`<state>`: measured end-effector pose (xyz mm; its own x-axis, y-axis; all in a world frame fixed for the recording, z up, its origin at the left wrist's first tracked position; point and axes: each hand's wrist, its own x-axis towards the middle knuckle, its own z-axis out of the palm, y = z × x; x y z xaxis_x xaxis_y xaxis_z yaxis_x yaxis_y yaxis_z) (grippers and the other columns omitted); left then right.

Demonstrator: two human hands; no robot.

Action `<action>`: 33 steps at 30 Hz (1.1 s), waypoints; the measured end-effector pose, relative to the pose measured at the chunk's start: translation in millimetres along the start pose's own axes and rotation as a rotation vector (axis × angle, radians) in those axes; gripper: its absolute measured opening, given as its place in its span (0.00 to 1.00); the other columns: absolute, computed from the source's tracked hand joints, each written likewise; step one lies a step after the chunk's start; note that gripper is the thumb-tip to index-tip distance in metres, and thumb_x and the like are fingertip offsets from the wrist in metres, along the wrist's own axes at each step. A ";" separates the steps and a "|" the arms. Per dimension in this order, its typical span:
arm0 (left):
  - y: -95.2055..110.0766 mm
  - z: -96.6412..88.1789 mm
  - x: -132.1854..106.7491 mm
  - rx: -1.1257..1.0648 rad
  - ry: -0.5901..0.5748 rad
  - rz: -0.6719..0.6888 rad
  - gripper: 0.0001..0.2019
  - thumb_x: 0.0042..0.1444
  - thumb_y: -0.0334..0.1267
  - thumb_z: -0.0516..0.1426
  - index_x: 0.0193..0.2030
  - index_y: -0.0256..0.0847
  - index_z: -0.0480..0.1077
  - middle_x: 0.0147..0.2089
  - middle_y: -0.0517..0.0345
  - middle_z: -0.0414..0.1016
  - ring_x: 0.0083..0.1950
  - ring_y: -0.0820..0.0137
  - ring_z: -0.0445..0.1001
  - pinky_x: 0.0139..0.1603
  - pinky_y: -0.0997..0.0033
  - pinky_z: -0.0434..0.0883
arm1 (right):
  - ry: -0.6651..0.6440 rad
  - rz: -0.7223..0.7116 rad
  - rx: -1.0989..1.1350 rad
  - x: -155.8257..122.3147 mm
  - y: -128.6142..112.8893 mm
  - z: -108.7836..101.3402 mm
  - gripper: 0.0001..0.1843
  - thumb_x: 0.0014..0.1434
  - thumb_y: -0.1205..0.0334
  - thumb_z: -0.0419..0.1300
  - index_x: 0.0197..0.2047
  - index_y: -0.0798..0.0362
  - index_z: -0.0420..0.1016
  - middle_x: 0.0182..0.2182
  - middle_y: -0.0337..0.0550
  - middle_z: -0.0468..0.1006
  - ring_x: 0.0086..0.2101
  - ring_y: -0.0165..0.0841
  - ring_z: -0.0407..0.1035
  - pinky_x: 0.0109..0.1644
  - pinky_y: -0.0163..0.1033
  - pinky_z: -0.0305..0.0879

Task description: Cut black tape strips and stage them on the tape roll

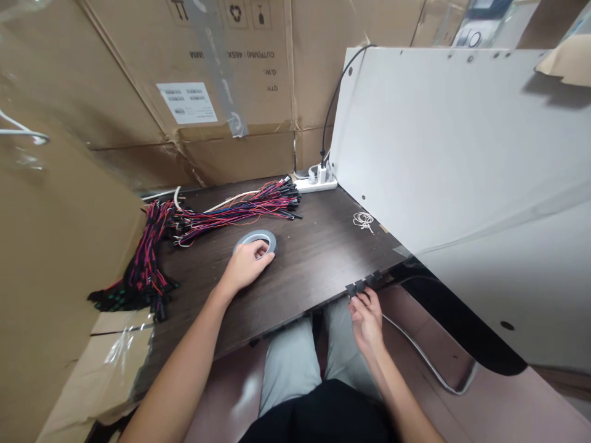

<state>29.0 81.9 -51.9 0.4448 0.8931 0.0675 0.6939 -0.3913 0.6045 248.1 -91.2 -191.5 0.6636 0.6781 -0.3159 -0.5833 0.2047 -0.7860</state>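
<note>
My left hand (pixel 247 264) rests on a grey roll of tape (pixel 256 239) lying flat on the dark wooden table (pixel 314 258); its fingers curl over the roll's near rim. My right hand (pixel 367 317) is at the table's front edge, its fingertips pinching one of the small black tape pieces (pixel 364 284) stuck along that edge. A bundle of red, blue and black wires (pixel 240 212) lies behind the tape roll. A second wire bundle (pixel 143 264) lies at the table's left edge.
Cardboard boxes (pixel 207 80) wall in the back and left. A white panel (pixel 452 166) stands on the right. A white power strip (pixel 316 181) with a black cable sits at the back. A small white twist of string (pixel 363 220) lies near the panel.
</note>
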 end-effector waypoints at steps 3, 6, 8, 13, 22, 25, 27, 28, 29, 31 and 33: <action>0.4 0.0 0.0 0.002 -0.008 -0.007 0.14 0.50 0.46 0.53 0.30 0.37 0.71 0.27 0.58 0.73 0.28 0.71 0.69 0.30 0.73 0.65 | -0.019 -0.035 -0.009 -0.9 1.2 -2.4 0.27 0.38 0.61 0.72 0.42 0.50 0.69 0.29 0.34 0.73 0.26 0.23 0.65 0.27 0.28 0.61; 0.3 0.3 0.2 0.008 -0.014 -0.012 0.14 0.51 0.46 0.53 0.30 0.37 0.71 0.27 0.58 0.72 0.27 0.71 0.68 0.30 0.73 0.64 | -0.021 -0.049 -0.010 -1.0 3.5 -4.1 0.27 0.38 0.61 0.72 0.42 0.49 0.69 0.30 0.35 0.74 0.27 0.24 0.67 0.29 0.29 0.62; 0.4 0.5 0.1 0.011 -0.015 -0.014 0.14 0.50 0.46 0.53 0.30 0.37 0.71 0.27 0.58 0.72 0.27 0.71 0.68 0.30 0.73 0.64 | -0.005 -0.041 -0.006 -0.1 4.9 -3.4 0.28 0.37 0.61 0.72 0.43 0.49 0.69 0.30 0.34 0.74 0.27 0.24 0.66 0.29 0.28 0.61; 1.7 0.1 -0.8 0.014 -0.014 -0.003 0.14 0.51 0.47 0.53 0.30 0.37 0.70 0.27 0.57 0.73 0.28 0.71 0.69 0.31 0.72 0.64 | 0.003 -0.025 -0.005 4.0 7.3 1.6 0.28 0.36 0.62 0.72 0.43 0.50 0.68 0.28 0.34 0.73 0.26 0.25 0.64 0.26 0.28 0.57; 2.2 -0.7 -0.9 0.021 -0.006 -0.002 0.13 0.51 0.46 0.53 0.30 0.38 0.70 0.26 0.58 0.73 0.28 0.71 0.69 0.30 0.73 0.65 | 0.009 -0.036 0.002 4.4 7.5 4.0 0.26 0.35 0.62 0.71 0.40 0.50 0.69 0.27 0.34 0.70 0.24 0.24 0.62 0.25 0.29 0.56; 1.9 -0.5 -0.8 0.016 -0.002 0.008 0.13 0.51 0.46 0.53 0.30 0.37 0.70 0.26 0.58 0.72 0.28 0.71 0.69 0.30 0.73 0.65 | 0.011 -0.038 -0.003 4.8 6.9 3.8 0.26 0.35 0.62 0.71 0.40 0.50 0.69 0.27 0.34 0.70 0.24 0.24 0.61 0.25 0.29 0.56; 1.6 -0.4 -0.9 0.014 -0.002 0.013 0.13 0.51 0.46 0.53 0.30 0.37 0.71 0.26 0.58 0.72 0.28 0.71 0.69 0.30 0.73 0.65 | 0.010 -0.041 -0.015 5.7 6.6 3.7 0.26 0.36 0.62 0.71 0.40 0.51 0.69 0.29 0.35 0.71 0.25 0.24 0.62 0.25 0.29 0.56; 1.6 -0.5 -1.0 0.015 -0.004 0.014 0.13 0.51 0.46 0.53 0.30 0.37 0.71 0.26 0.58 0.72 0.28 0.71 0.69 0.30 0.72 0.65 | 0.008 -0.041 -0.018 6.3 6.5 3.7 0.25 0.36 0.62 0.71 0.39 0.51 0.69 0.31 0.36 0.71 0.25 0.24 0.62 0.25 0.29 0.56; 1.5 -0.5 -1.1 0.016 -0.007 0.013 0.13 0.51 0.46 0.53 0.30 0.37 0.71 0.26 0.58 0.72 0.28 0.71 0.69 0.30 0.72 0.65 | 0.006 -0.037 -0.017 6.9 6.5 3.8 0.25 0.36 0.62 0.71 0.39 0.51 0.69 0.33 0.37 0.72 0.26 0.25 0.63 0.25 0.29 0.56; 1.7 -0.7 -1.2 0.017 -0.007 0.010 0.13 0.51 0.46 0.53 0.30 0.37 0.71 0.27 0.58 0.72 0.28 0.71 0.69 0.30 0.72 0.65 | -0.001 -0.029 -0.016 7.9 6.7 3.9 0.24 0.36 0.62 0.70 0.39 0.51 0.69 0.35 0.39 0.72 0.28 0.25 0.64 0.26 0.29 0.57; 1.9 -0.9 -1.2 0.014 -0.005 0.011 0.13 0.51 0.46 0.53 0.30 0.38 0.71 0.26 0.58 0.72 0.28 0.71 0.69 0.30 0.72 0.64 | -0.002 -0.026 -0.015 8.3 7.2 4.0 0.24 0.36 0.63 0.70 0.39 0.52 0.69 0.36 0.39 0.72 0.28 0.25 0.64 0.26 0.30 0.58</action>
<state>29.3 80.4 -50.1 0.4551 0.8877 0.0698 0.6972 -0.4039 0.5923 247.5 -81.3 -197.6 0.6776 0.6743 -0.2936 -0.5586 0.2122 -0.8018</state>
